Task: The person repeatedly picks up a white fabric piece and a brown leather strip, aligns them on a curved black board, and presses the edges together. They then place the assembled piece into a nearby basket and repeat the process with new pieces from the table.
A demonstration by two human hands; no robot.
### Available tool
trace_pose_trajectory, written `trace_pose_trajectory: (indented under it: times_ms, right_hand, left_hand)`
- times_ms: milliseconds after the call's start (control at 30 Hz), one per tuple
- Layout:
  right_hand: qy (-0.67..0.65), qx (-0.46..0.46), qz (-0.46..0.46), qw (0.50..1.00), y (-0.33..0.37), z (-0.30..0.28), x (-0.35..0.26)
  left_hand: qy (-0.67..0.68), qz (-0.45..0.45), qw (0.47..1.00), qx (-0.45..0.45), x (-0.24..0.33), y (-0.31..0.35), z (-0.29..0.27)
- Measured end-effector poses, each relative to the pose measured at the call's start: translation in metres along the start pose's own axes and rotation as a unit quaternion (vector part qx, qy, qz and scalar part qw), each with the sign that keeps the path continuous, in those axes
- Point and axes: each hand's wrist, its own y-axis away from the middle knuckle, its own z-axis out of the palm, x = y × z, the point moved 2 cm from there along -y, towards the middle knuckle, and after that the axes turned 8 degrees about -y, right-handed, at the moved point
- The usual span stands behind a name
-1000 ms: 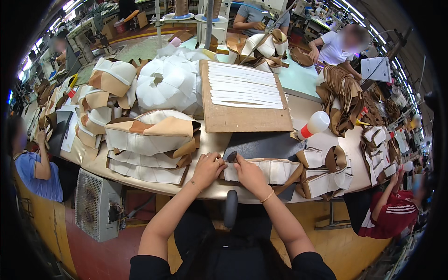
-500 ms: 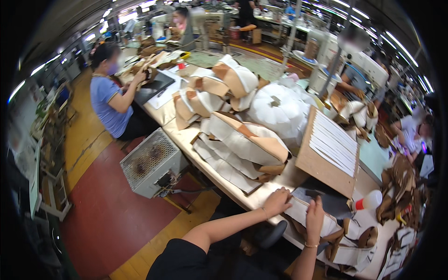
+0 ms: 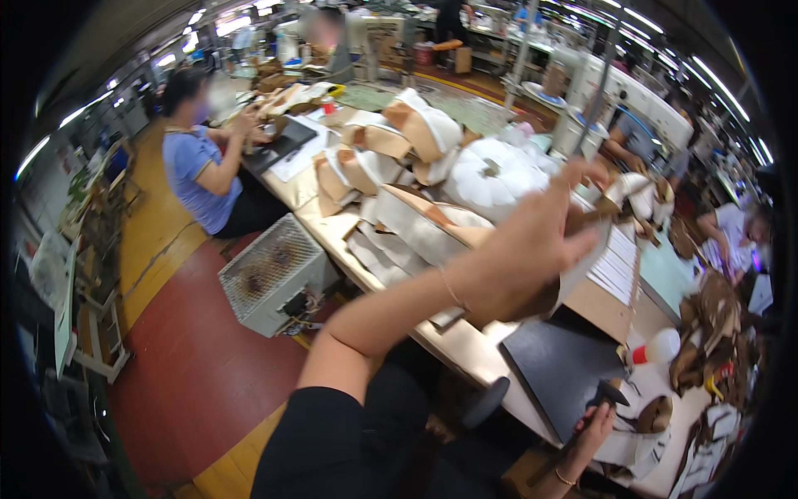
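Note:
My left hand (image 3: 536, 245) is raised over the table, blurred by motion. Its fingers close on a white-and-brown sewn piece (image 3: 532, 303), partly hidden behind the hand. Lower right, my right hand (image 3: 594, 428) is wrapped round a hammer (image 3: 612, 392) with a dark head, close to the near edge of a black slab (image 3: 561, 366). The slab lies bare on the table. Just beyond the left hand stands a stack of white-and-tan sewn pieces (image 3: 416, 224). More brown-and-white pieces (image 3: 636, 441) lie to the right of my right hand.
A brown board with white strips (image 3: 611, 279) leans behind the slab. Nearby stands a white bottle with a red band (image 3: 657, 348). A large white bundle (image 3: 490, 179) sits farther back. Left of the table is a metal mesh-topped box (image 3: 278, 270); a co-worker (image 3: 199, 162) sits beyond it.
My left hand has lifted the sewn piece off the black slab, up and toward the stack. My right hand has drawn down and right, and the hammer now shows clearly in it.

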Motion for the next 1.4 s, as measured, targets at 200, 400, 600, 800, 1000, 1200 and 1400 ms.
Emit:
trace_pose_trajectory:
  times_ms: [200, 400, 600, 800, 1000, 1200, 1400]
  right_hand:
    - [0.026, -0.032, 0.016, 0.999, 0.027, 0.025, -0.002]
    - [0.089, 0.001, 0.024, 0.996, 0.017, 0.007, 0.032]
    - [0.104, -0.051, 0.090, 0.989, 0.034, 0.025, 0.005]
    - [0.065, -0.034, 0.032, 0.997, 0.036, 0.006, 0.013]
    - [0.347, 0.011, -0.048, 0.937, 0.051, 0.013, -0.020]
    - [0.416, 0.083, -0.162, 0.891, 0.065, -0.021, -0.029]
    - [0.386, 0.166, -0.125, 0.899, 0.071, -0.077, -0.047]
  left_hand:
    - [-0.044, 0.132, 0.986, 0.094, 0.037, -0.051, -0.067]
    - [-0.041, 0.145, 0.941, 0.304, -0.035, -0.054, -0.164]
    - [-0.017, -0.163, 0.924, 0.347, -0.222, 0.012, -0.242]
    - [-0.357, -0.281, 0.839, 0.300, -0.269, 0.010, -0.222]
    - [-0.282, 0.035, 0.955, 0.080, -0.195, -0.070, -0.002]
    - [-0.206, 0.120, 0.929, -0.283, -0.114, -0.025, 0.275]
    - [-0.108, 0.091, 0.891, -0.432, -0.110, 0.030, 0.426]
